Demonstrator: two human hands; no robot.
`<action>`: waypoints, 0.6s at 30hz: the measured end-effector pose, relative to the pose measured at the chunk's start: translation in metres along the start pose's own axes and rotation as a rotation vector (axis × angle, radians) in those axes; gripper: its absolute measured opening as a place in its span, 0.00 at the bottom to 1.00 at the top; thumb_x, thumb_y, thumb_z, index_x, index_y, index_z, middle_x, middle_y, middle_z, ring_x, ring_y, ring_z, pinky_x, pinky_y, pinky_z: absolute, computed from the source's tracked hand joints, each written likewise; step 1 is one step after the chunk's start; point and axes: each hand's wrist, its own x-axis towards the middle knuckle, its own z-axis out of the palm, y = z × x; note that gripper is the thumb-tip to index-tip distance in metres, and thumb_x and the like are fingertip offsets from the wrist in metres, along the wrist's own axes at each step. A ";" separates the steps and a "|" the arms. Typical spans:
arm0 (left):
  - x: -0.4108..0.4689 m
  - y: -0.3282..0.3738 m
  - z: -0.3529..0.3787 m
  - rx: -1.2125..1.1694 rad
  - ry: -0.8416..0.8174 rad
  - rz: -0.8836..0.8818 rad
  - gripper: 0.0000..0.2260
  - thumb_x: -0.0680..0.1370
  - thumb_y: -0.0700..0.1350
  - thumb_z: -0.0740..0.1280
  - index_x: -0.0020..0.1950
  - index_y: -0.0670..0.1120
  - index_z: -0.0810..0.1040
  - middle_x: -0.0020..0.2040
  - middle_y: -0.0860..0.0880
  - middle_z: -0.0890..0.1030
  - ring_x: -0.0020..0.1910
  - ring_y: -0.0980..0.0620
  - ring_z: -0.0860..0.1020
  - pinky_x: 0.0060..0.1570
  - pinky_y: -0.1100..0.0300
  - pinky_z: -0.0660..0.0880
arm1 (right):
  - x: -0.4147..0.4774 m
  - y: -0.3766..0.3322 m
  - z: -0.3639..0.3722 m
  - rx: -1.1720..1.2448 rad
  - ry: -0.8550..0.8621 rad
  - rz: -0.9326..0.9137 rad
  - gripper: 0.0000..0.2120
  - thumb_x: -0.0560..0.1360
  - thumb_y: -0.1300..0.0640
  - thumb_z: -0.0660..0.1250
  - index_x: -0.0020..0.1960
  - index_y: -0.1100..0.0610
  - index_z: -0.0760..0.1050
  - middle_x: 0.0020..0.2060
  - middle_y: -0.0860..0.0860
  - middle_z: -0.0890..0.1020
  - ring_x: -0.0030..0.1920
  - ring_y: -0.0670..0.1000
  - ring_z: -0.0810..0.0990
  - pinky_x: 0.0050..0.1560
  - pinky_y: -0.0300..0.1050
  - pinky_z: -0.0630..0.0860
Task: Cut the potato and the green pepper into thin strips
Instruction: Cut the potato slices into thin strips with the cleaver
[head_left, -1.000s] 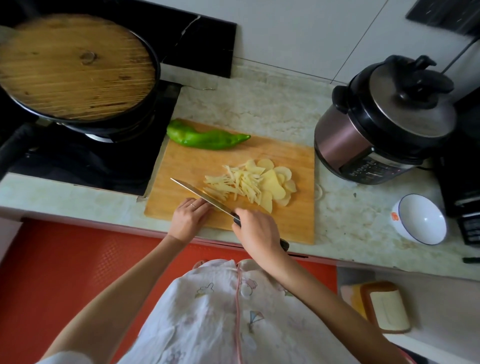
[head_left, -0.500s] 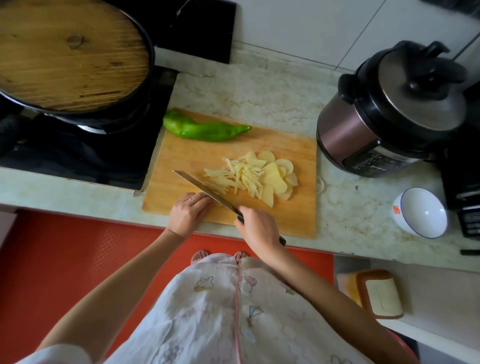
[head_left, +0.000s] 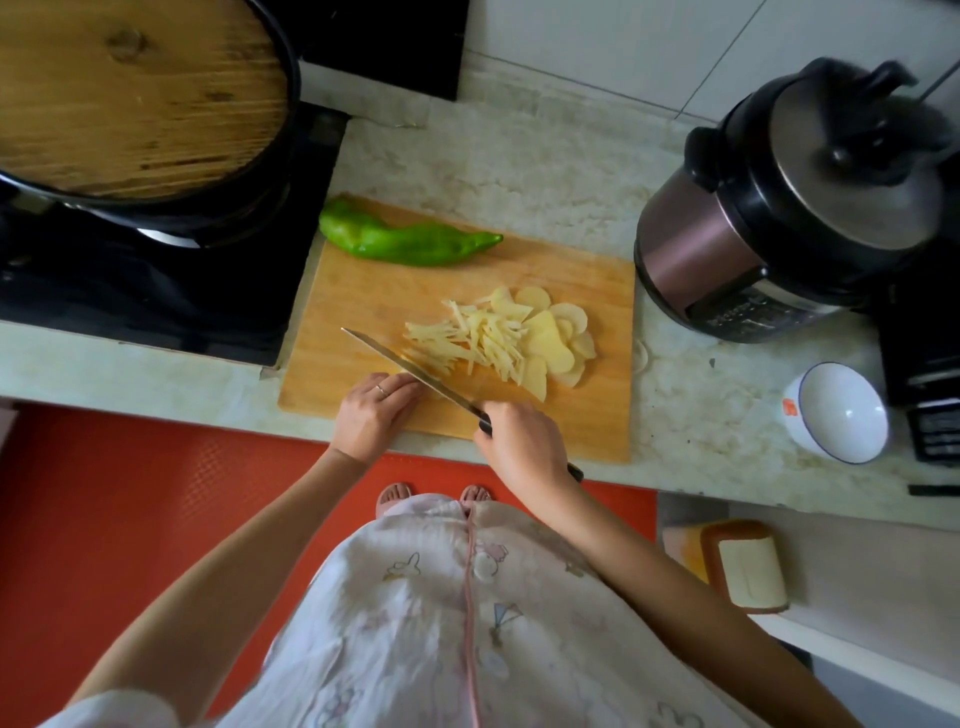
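Note:
A wooden cutting board (head_left: 363, 291) lies on the counter. A whole green pepper (head_left: 405, 241) rests along its far left edge. In the board's middle sits a pile of thin potato strips (head_left: 467, 338), with round potato slices (head_left: 550, 338) fanned out to their right. My right hand (head_left: 519, 447) grips the black handle of a knife (head_left: 400, 364), whose blade slants away to the left beside the strips. My left hand (head_left: 371, 415) rests on the board against the blade's left side with curled fingers. What lies under those fingers is hidden.
A black wok with a wooden lid (head_left: 130, 93) sits on the stove at the left. A pressure cooker (head_left: 779, 218) stands right of the board, with a white bowl (head_left: 836, 410) nearer the counter edge. One stray potato slice (head_left: 640, 356) lies just off the board.
The view has tilted down a little. Both hands and the knife keep about the same place on the board; the potato pile looks unchanged.

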 end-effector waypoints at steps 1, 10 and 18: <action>-0.001 0.000 0.000 -0.006 -0.008 -0.001 0.14 0.82 0.45 0.61 0.47 0.40 0.84 0.47 0.44 0.84 0.44 0.48 0.76 0.44 0.57 0.72 | 0.001 -0.002 0.002 0.012 -0.012 0.012 0.05 0.78 0.58 0.62 0.44 0.55 0.74 0.33 0.49 0.78 0.32 0.50 0.72 0.26 0.40 0.62; 0.000 0.002 -0.001 0.026 0.009 -0.027 0.15 0.82 0.46 0.61 0.45 0.41 0.84 0.46 0.45 0.84 0.42 0.46 0.79 0.43 0.58 0.73 | -0.009 0.005 0.009 0.019 0.047 -0.003 0.11 0.78 0.56 0.62 0.57 0.53 0.78 0.32 0.48 0.79 0.28 0.48 0.72 0.23 0.36 0.57; 0.000 0.003 -0.001 -0.003 0.019 -0.017 0.16 0.83 0.45 0.59 0.47 0.39 0.84 0.46 0.44 0.84 0.44 0.49 0.75 0.43 0.58 0.71 | -0.006 0.003 0.005 0.026 -0.009 0.042 0.10 0.78 0.57 0.62 0.56 0.55 0.79 0.35 0.50 0.82 0.31 0.51 0.77 0.26 0.39 0.66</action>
